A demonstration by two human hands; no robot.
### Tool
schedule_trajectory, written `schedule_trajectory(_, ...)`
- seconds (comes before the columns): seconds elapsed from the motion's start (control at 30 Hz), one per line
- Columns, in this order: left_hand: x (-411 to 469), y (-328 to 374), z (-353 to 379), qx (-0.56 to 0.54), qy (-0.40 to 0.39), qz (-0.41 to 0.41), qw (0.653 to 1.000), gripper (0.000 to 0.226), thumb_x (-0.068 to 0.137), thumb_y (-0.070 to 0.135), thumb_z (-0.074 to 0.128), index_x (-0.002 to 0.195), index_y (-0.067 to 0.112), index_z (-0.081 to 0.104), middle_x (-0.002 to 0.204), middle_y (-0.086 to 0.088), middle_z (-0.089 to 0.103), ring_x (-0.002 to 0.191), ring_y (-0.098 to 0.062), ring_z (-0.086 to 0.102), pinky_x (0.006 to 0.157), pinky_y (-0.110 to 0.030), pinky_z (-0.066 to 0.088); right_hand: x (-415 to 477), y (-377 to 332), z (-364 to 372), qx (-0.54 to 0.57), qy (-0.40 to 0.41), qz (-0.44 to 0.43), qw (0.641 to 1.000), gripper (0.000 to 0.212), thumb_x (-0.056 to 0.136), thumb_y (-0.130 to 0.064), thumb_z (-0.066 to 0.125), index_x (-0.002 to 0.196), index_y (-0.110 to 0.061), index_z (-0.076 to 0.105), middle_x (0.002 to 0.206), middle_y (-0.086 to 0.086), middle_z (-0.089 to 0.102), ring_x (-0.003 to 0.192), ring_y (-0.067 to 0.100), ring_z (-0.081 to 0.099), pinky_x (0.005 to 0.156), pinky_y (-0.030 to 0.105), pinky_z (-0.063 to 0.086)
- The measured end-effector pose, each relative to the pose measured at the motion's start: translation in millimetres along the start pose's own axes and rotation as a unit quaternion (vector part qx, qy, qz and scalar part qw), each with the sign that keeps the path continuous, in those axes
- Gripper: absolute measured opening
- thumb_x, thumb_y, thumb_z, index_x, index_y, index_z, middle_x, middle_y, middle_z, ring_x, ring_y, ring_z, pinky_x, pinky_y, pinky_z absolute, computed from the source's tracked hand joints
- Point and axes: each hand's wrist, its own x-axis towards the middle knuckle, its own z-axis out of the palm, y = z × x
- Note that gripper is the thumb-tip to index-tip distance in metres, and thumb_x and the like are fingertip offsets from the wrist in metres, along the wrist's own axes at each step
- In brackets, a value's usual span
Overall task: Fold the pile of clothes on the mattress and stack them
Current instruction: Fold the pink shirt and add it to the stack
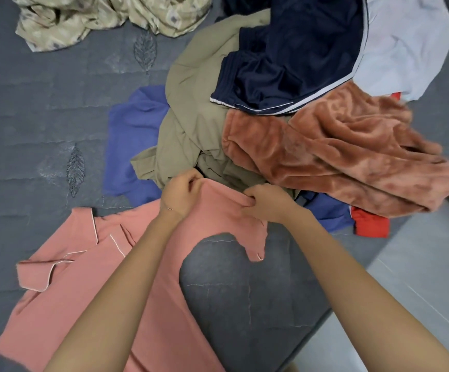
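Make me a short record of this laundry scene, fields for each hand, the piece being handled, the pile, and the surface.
left hand: grips the far edge of the pink garment
right hand: grips the same edge, further right
pink garment: unfolded, spread on the mattress
pile: beyond the hands, a khaki garment, navy garment, rust fleece, blue garment, white garment
apart from pile: patterned cloth, crumpled at the far left
folded stack: none visible

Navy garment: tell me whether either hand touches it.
No, the left hand and right hand both pinch the pink garment, apart from the navy garment.
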Motion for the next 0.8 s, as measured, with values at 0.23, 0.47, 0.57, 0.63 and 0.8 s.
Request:
schedule_trajectory(0.23, -2.4, -6.4, 1.8, 0.138, 0.12, -0.009, 0.983, 0.014, 0.093, 0.019, 0.056, 0.087, 0.011, 0.066, 0.088, -0.007, 0.065, 0.084, -0.031, 0.058, 0.07, -0.039, 0.037, -26.1, 23.0, -8.8, -0.031, 0.08, 0.051, 0.995, 0.034, 0.087, -0.03, 0.061, 0.064, -0.015, 0.041, 0.079, 0.011, 0.062, 0.081, 0.033, 0.055, 0.063, 0.031, 0.026)
schedule_trajectory(0.47, 1.7, -2.2, 9.6, 0.141, 0.151, -0.046, 0.977, 0.016, 0.093, 0.021, 0.057, 0.088, 0.011, 0.068, 0.091, -0.008, 0.066, 0.09, -0.032, 0.058, 0.075, -0.038, 0.033, -48.4, 44.3, -40.4, -0.09, 0.03, 0.137, 0.986, 0.038, 0.085, -0.033, 0.061, 0.058, -0.021, 0.036, 0.062, -0.006, 0.039, 0.076, 0.024, 0.046, 0.068, 0.028, 0.029)
schedule_trajectory(0.57, 2.1, -3.3, 10.7, 0.121, 0.155, -0.08, 0.977, 0.015, 0.093, 0.023, 0.058, 0.093, 0.014, 0.069, 0.098, -0.007, 0.067, 0.097, -0.033, 0.055, 0.078, -0.039, 0.035, -54.6, 49.1, -44.4, 0.01, 0.098, 0.111, 0.989, 0.043, 0.084, -0.035, 0.065, 0.055, -0.018, 0.037, 0.056, -0.006, 0.037, 0.069, 0.02, 0.043, 0.067, 0.029, 0.026)
schedule_trajectory(0.63, -0.5, -0.6, 12.8, 0.092, 0.169, -0.094, 0.977, 0.015, 0.089, 0.027, 0.064, 0.1, 0.019, 0.07, 0.105, -0.005, 0.063, 0.103, -0.029, 0.051, 0.087, -0.036, 0.034, -50.6, 40.9, -39.0, 0.179, 0.145, 0.107, 0.967, 0.046, 0.081, -0.035, 0.07, 0.055, -0.016, 0.038, 0.053, -0.006, 0.032, 0.055, 0.012, 0.032, 0.053, 0.026, 0.024)
schedule_trajectory(0.8, -19.8, 23.6, 14.8, -0.233, 0.043, -0.034, 0.971, 0.014, 0.082, 0.003, 0.07, 0.085, 0.017, 0.068, 0.082, 0.008, 0.069, 0.076, -0.002, 0.061, 0.081, -0.026, 0.048, -21.4, -4.1, -18.4, 0.386, 0.166, 0.124, 0.899, 0.047, 0.085, -0.03, 0.071, 0.056, -0.017, 0.036, 0.054, -0.008, 0.028, 0.044, 0.005, 0.026, 0.045, 0.021, 0.022)
